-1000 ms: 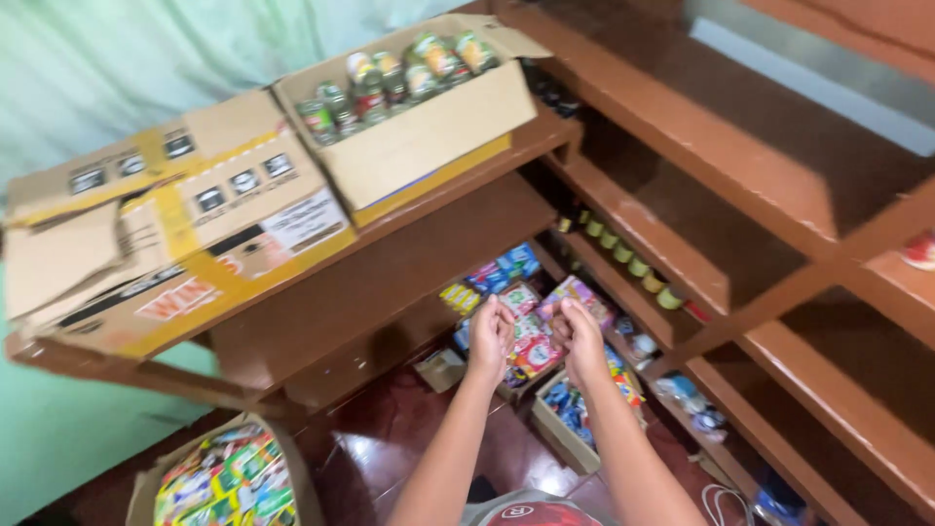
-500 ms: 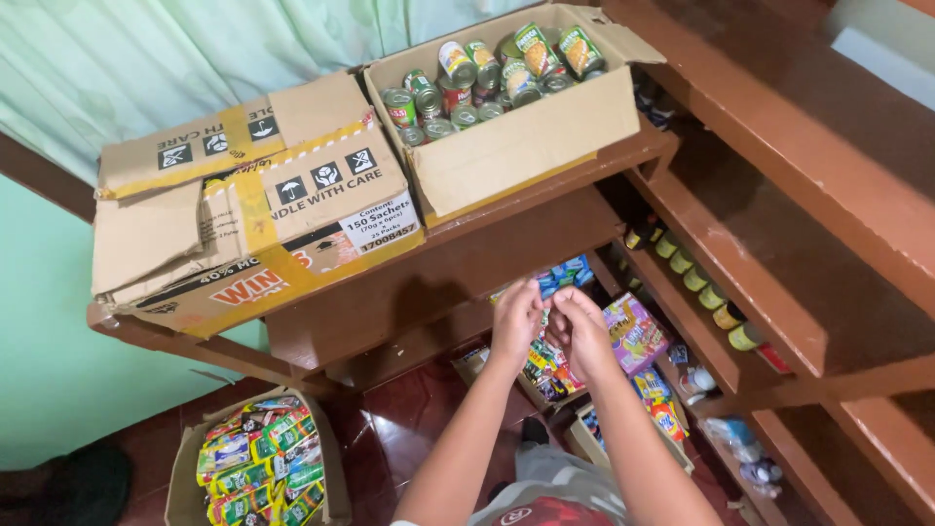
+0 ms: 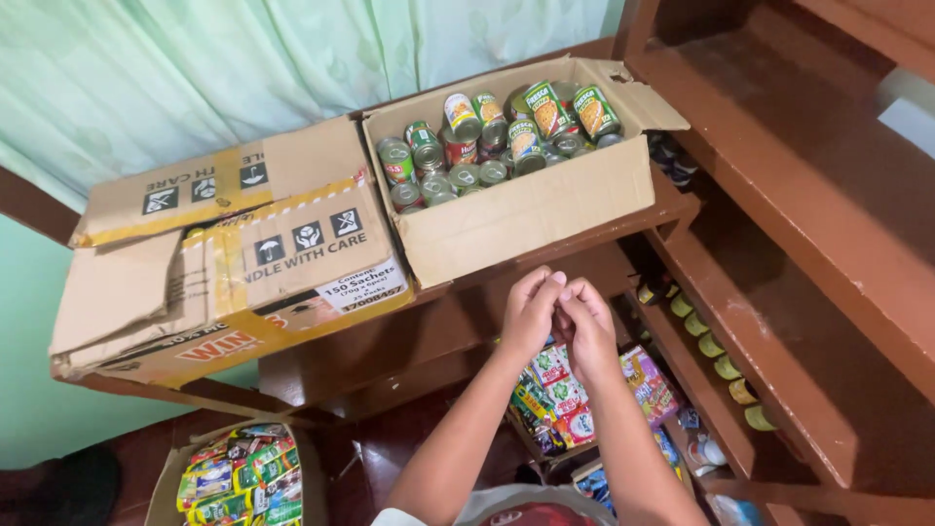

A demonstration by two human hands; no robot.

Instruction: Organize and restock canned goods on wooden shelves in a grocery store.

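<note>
Hands meet in front of the shelf edge: left hand (image 3: 529, 314) and right hand (image 3: 588, 326) are pressed fingertip to fingertip, fingers curled as if pinching something small between them, but whether anything is actually held cannot be told. The open box (image 3: 531, 209) of cans (image 3: 506, 136) stands on the brown shelf (image 3: 672, 200) just above and beyond the hands, beside a closed carton (image 3: 234, 263), with packets (image 3: 575, 394) stacked below. For any work at this box, keep the wrists below its front wall, lift cans straight up, and avoid pushing the box toward the shelf edge
</note>
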